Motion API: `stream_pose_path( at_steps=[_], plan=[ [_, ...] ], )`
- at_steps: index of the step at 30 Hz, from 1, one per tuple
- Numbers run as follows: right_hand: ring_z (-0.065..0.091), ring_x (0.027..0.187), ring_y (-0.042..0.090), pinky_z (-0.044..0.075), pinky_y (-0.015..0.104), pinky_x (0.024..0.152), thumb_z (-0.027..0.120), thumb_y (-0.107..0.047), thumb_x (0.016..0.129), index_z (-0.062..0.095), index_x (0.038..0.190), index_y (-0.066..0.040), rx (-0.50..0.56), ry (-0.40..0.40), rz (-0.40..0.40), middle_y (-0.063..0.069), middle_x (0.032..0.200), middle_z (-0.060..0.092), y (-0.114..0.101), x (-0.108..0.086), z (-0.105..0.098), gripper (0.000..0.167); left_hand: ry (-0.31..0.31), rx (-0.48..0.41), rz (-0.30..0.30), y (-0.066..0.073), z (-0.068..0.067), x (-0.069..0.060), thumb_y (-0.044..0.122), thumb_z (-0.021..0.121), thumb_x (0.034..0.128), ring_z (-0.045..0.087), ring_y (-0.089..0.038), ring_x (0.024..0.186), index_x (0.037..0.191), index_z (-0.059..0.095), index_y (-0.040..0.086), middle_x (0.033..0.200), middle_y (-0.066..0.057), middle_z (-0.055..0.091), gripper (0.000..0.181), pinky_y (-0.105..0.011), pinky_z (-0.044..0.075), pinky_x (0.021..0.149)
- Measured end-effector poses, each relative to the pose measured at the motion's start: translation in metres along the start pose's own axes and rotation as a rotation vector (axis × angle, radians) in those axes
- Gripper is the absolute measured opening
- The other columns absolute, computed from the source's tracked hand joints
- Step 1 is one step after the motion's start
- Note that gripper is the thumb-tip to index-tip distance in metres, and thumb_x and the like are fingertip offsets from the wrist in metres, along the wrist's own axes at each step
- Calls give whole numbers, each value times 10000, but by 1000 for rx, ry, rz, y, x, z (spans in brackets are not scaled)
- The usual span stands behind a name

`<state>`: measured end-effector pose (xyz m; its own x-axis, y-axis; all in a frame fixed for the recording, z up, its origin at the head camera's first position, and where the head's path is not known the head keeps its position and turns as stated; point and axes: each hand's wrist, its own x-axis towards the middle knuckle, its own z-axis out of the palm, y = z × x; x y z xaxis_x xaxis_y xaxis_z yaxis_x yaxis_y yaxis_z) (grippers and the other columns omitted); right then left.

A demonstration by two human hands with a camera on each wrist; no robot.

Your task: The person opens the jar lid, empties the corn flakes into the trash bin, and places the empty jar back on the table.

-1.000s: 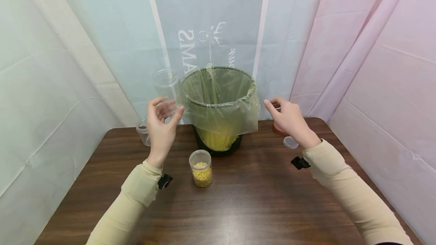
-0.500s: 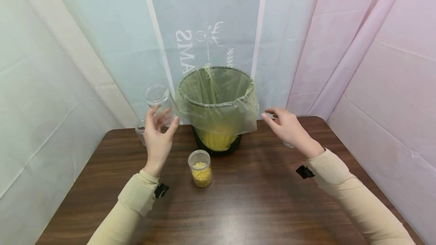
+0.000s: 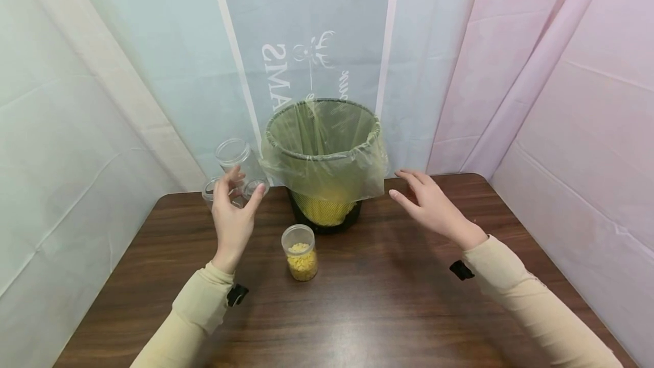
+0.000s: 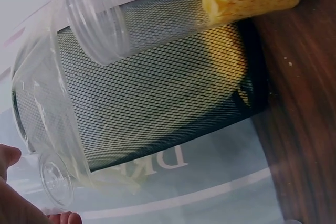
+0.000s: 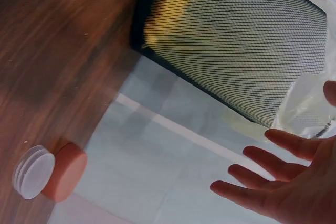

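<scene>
My left hand (image 3: 232, 214) grips a clear, empty-looking jar (image 3: 233, 153) left of the bin, tilted with its mouth up and away. In the left wrist view, the jar's round base (image 4: 55, 179) faces the camera beside the fingers. Right of the bin, my right hand (image 3: 434, 209) hovers with its fingers spread, holding nothing. A clear jar partly filled with yellow flakes (image 3: 302, 266) stands on the table in front of the bin. The black mesh bin (image 3: 298, 209) wears a translucent greenish liner (image 3: 327, 178) folded over its rim, and yellow shows through its lower mesh.
Another clear jar (image 3: 208, 187) stands at the table's back left, partly behind my left hand. A clear lid (image 5: 34, 172) and an orange-red lid (image 5: 65, 172) lie together at the back right. Cloth walls (image 3: 429, 72) close off the back and sides of the wooden table (image 3: 368, 300).
My left hand has lowered the clear jar and drawn it left, away from the bin's rim. My right hand has dropped a little and its fingers have spread.
</scene>
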<state>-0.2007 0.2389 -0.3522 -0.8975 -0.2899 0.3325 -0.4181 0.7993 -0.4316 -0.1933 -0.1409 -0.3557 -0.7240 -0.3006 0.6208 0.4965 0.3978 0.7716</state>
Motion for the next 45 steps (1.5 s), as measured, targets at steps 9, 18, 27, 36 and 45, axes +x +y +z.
stream_pose_path(
  at_steps=[9, 18, 27, 36, 45],
  plan=[
    [209, 1419, 352, 262, 541, 1102, 511, -476, 944, 299, 1477, -71, -40, -89, -60, 178, 1526, 258, 6, -12, 10, 702, 5, 26, 11, -7, -7, -5, 155, 790, 770, 533, -187, 1055, 1142, 608, 88, 1129, -75, 584, 419, -404, 457, 923],
    [187, 1434, 352, 239, 554, 1109, 521, -513, 926, 251, 1502, -119, -118, -129, -153, 149, 1553, 231, 11, -23, 17, 748, 0, 115, -10, -16, -14, -11, 187, 789, 770, 528, -134, 1008, 1094, 592, 51, 1079, -69, 598, 402, -341, 455, 909],
    [220, 1415, 386, 243, 545, 1106, 564, -510, 901, 312, 1472, -58, -198, -121, -208, 191, 1526, 280, 14, -36, 25, 771, -33, 151, -77, -26, -25, -16, 180, 791, 765, 553, -157, 1057, 1119, 574, 59, 1090, -59, 607, 433, -299, 443, 920],
    [216, 1418, 372, 254, 545, 1098, 576, -520, 890, 320, 1470, -61, -215, -116, -206, 176, 1528, 283, 18, -48, 30, 782, -41, 180, -109, -34, -33, -22, 173, 802, 752, 590, -264, 990, 1135, 568, 56, 1049, -116, 631, 464, -377, 444, 844],
    [259, 1389, 407, 262, 561, 1083, 587, -505, 888, 326, 1466, -61, -216, -106, -205, 180, 1516, 303, 21, -51, 34, 774, -101, 269, -190, -47, -39, -28, 120, 807, 736, 615, -385, 983, 1153, 539, -43, 1101, -219, 522, 522, -456, 521, 859]
  ],
)
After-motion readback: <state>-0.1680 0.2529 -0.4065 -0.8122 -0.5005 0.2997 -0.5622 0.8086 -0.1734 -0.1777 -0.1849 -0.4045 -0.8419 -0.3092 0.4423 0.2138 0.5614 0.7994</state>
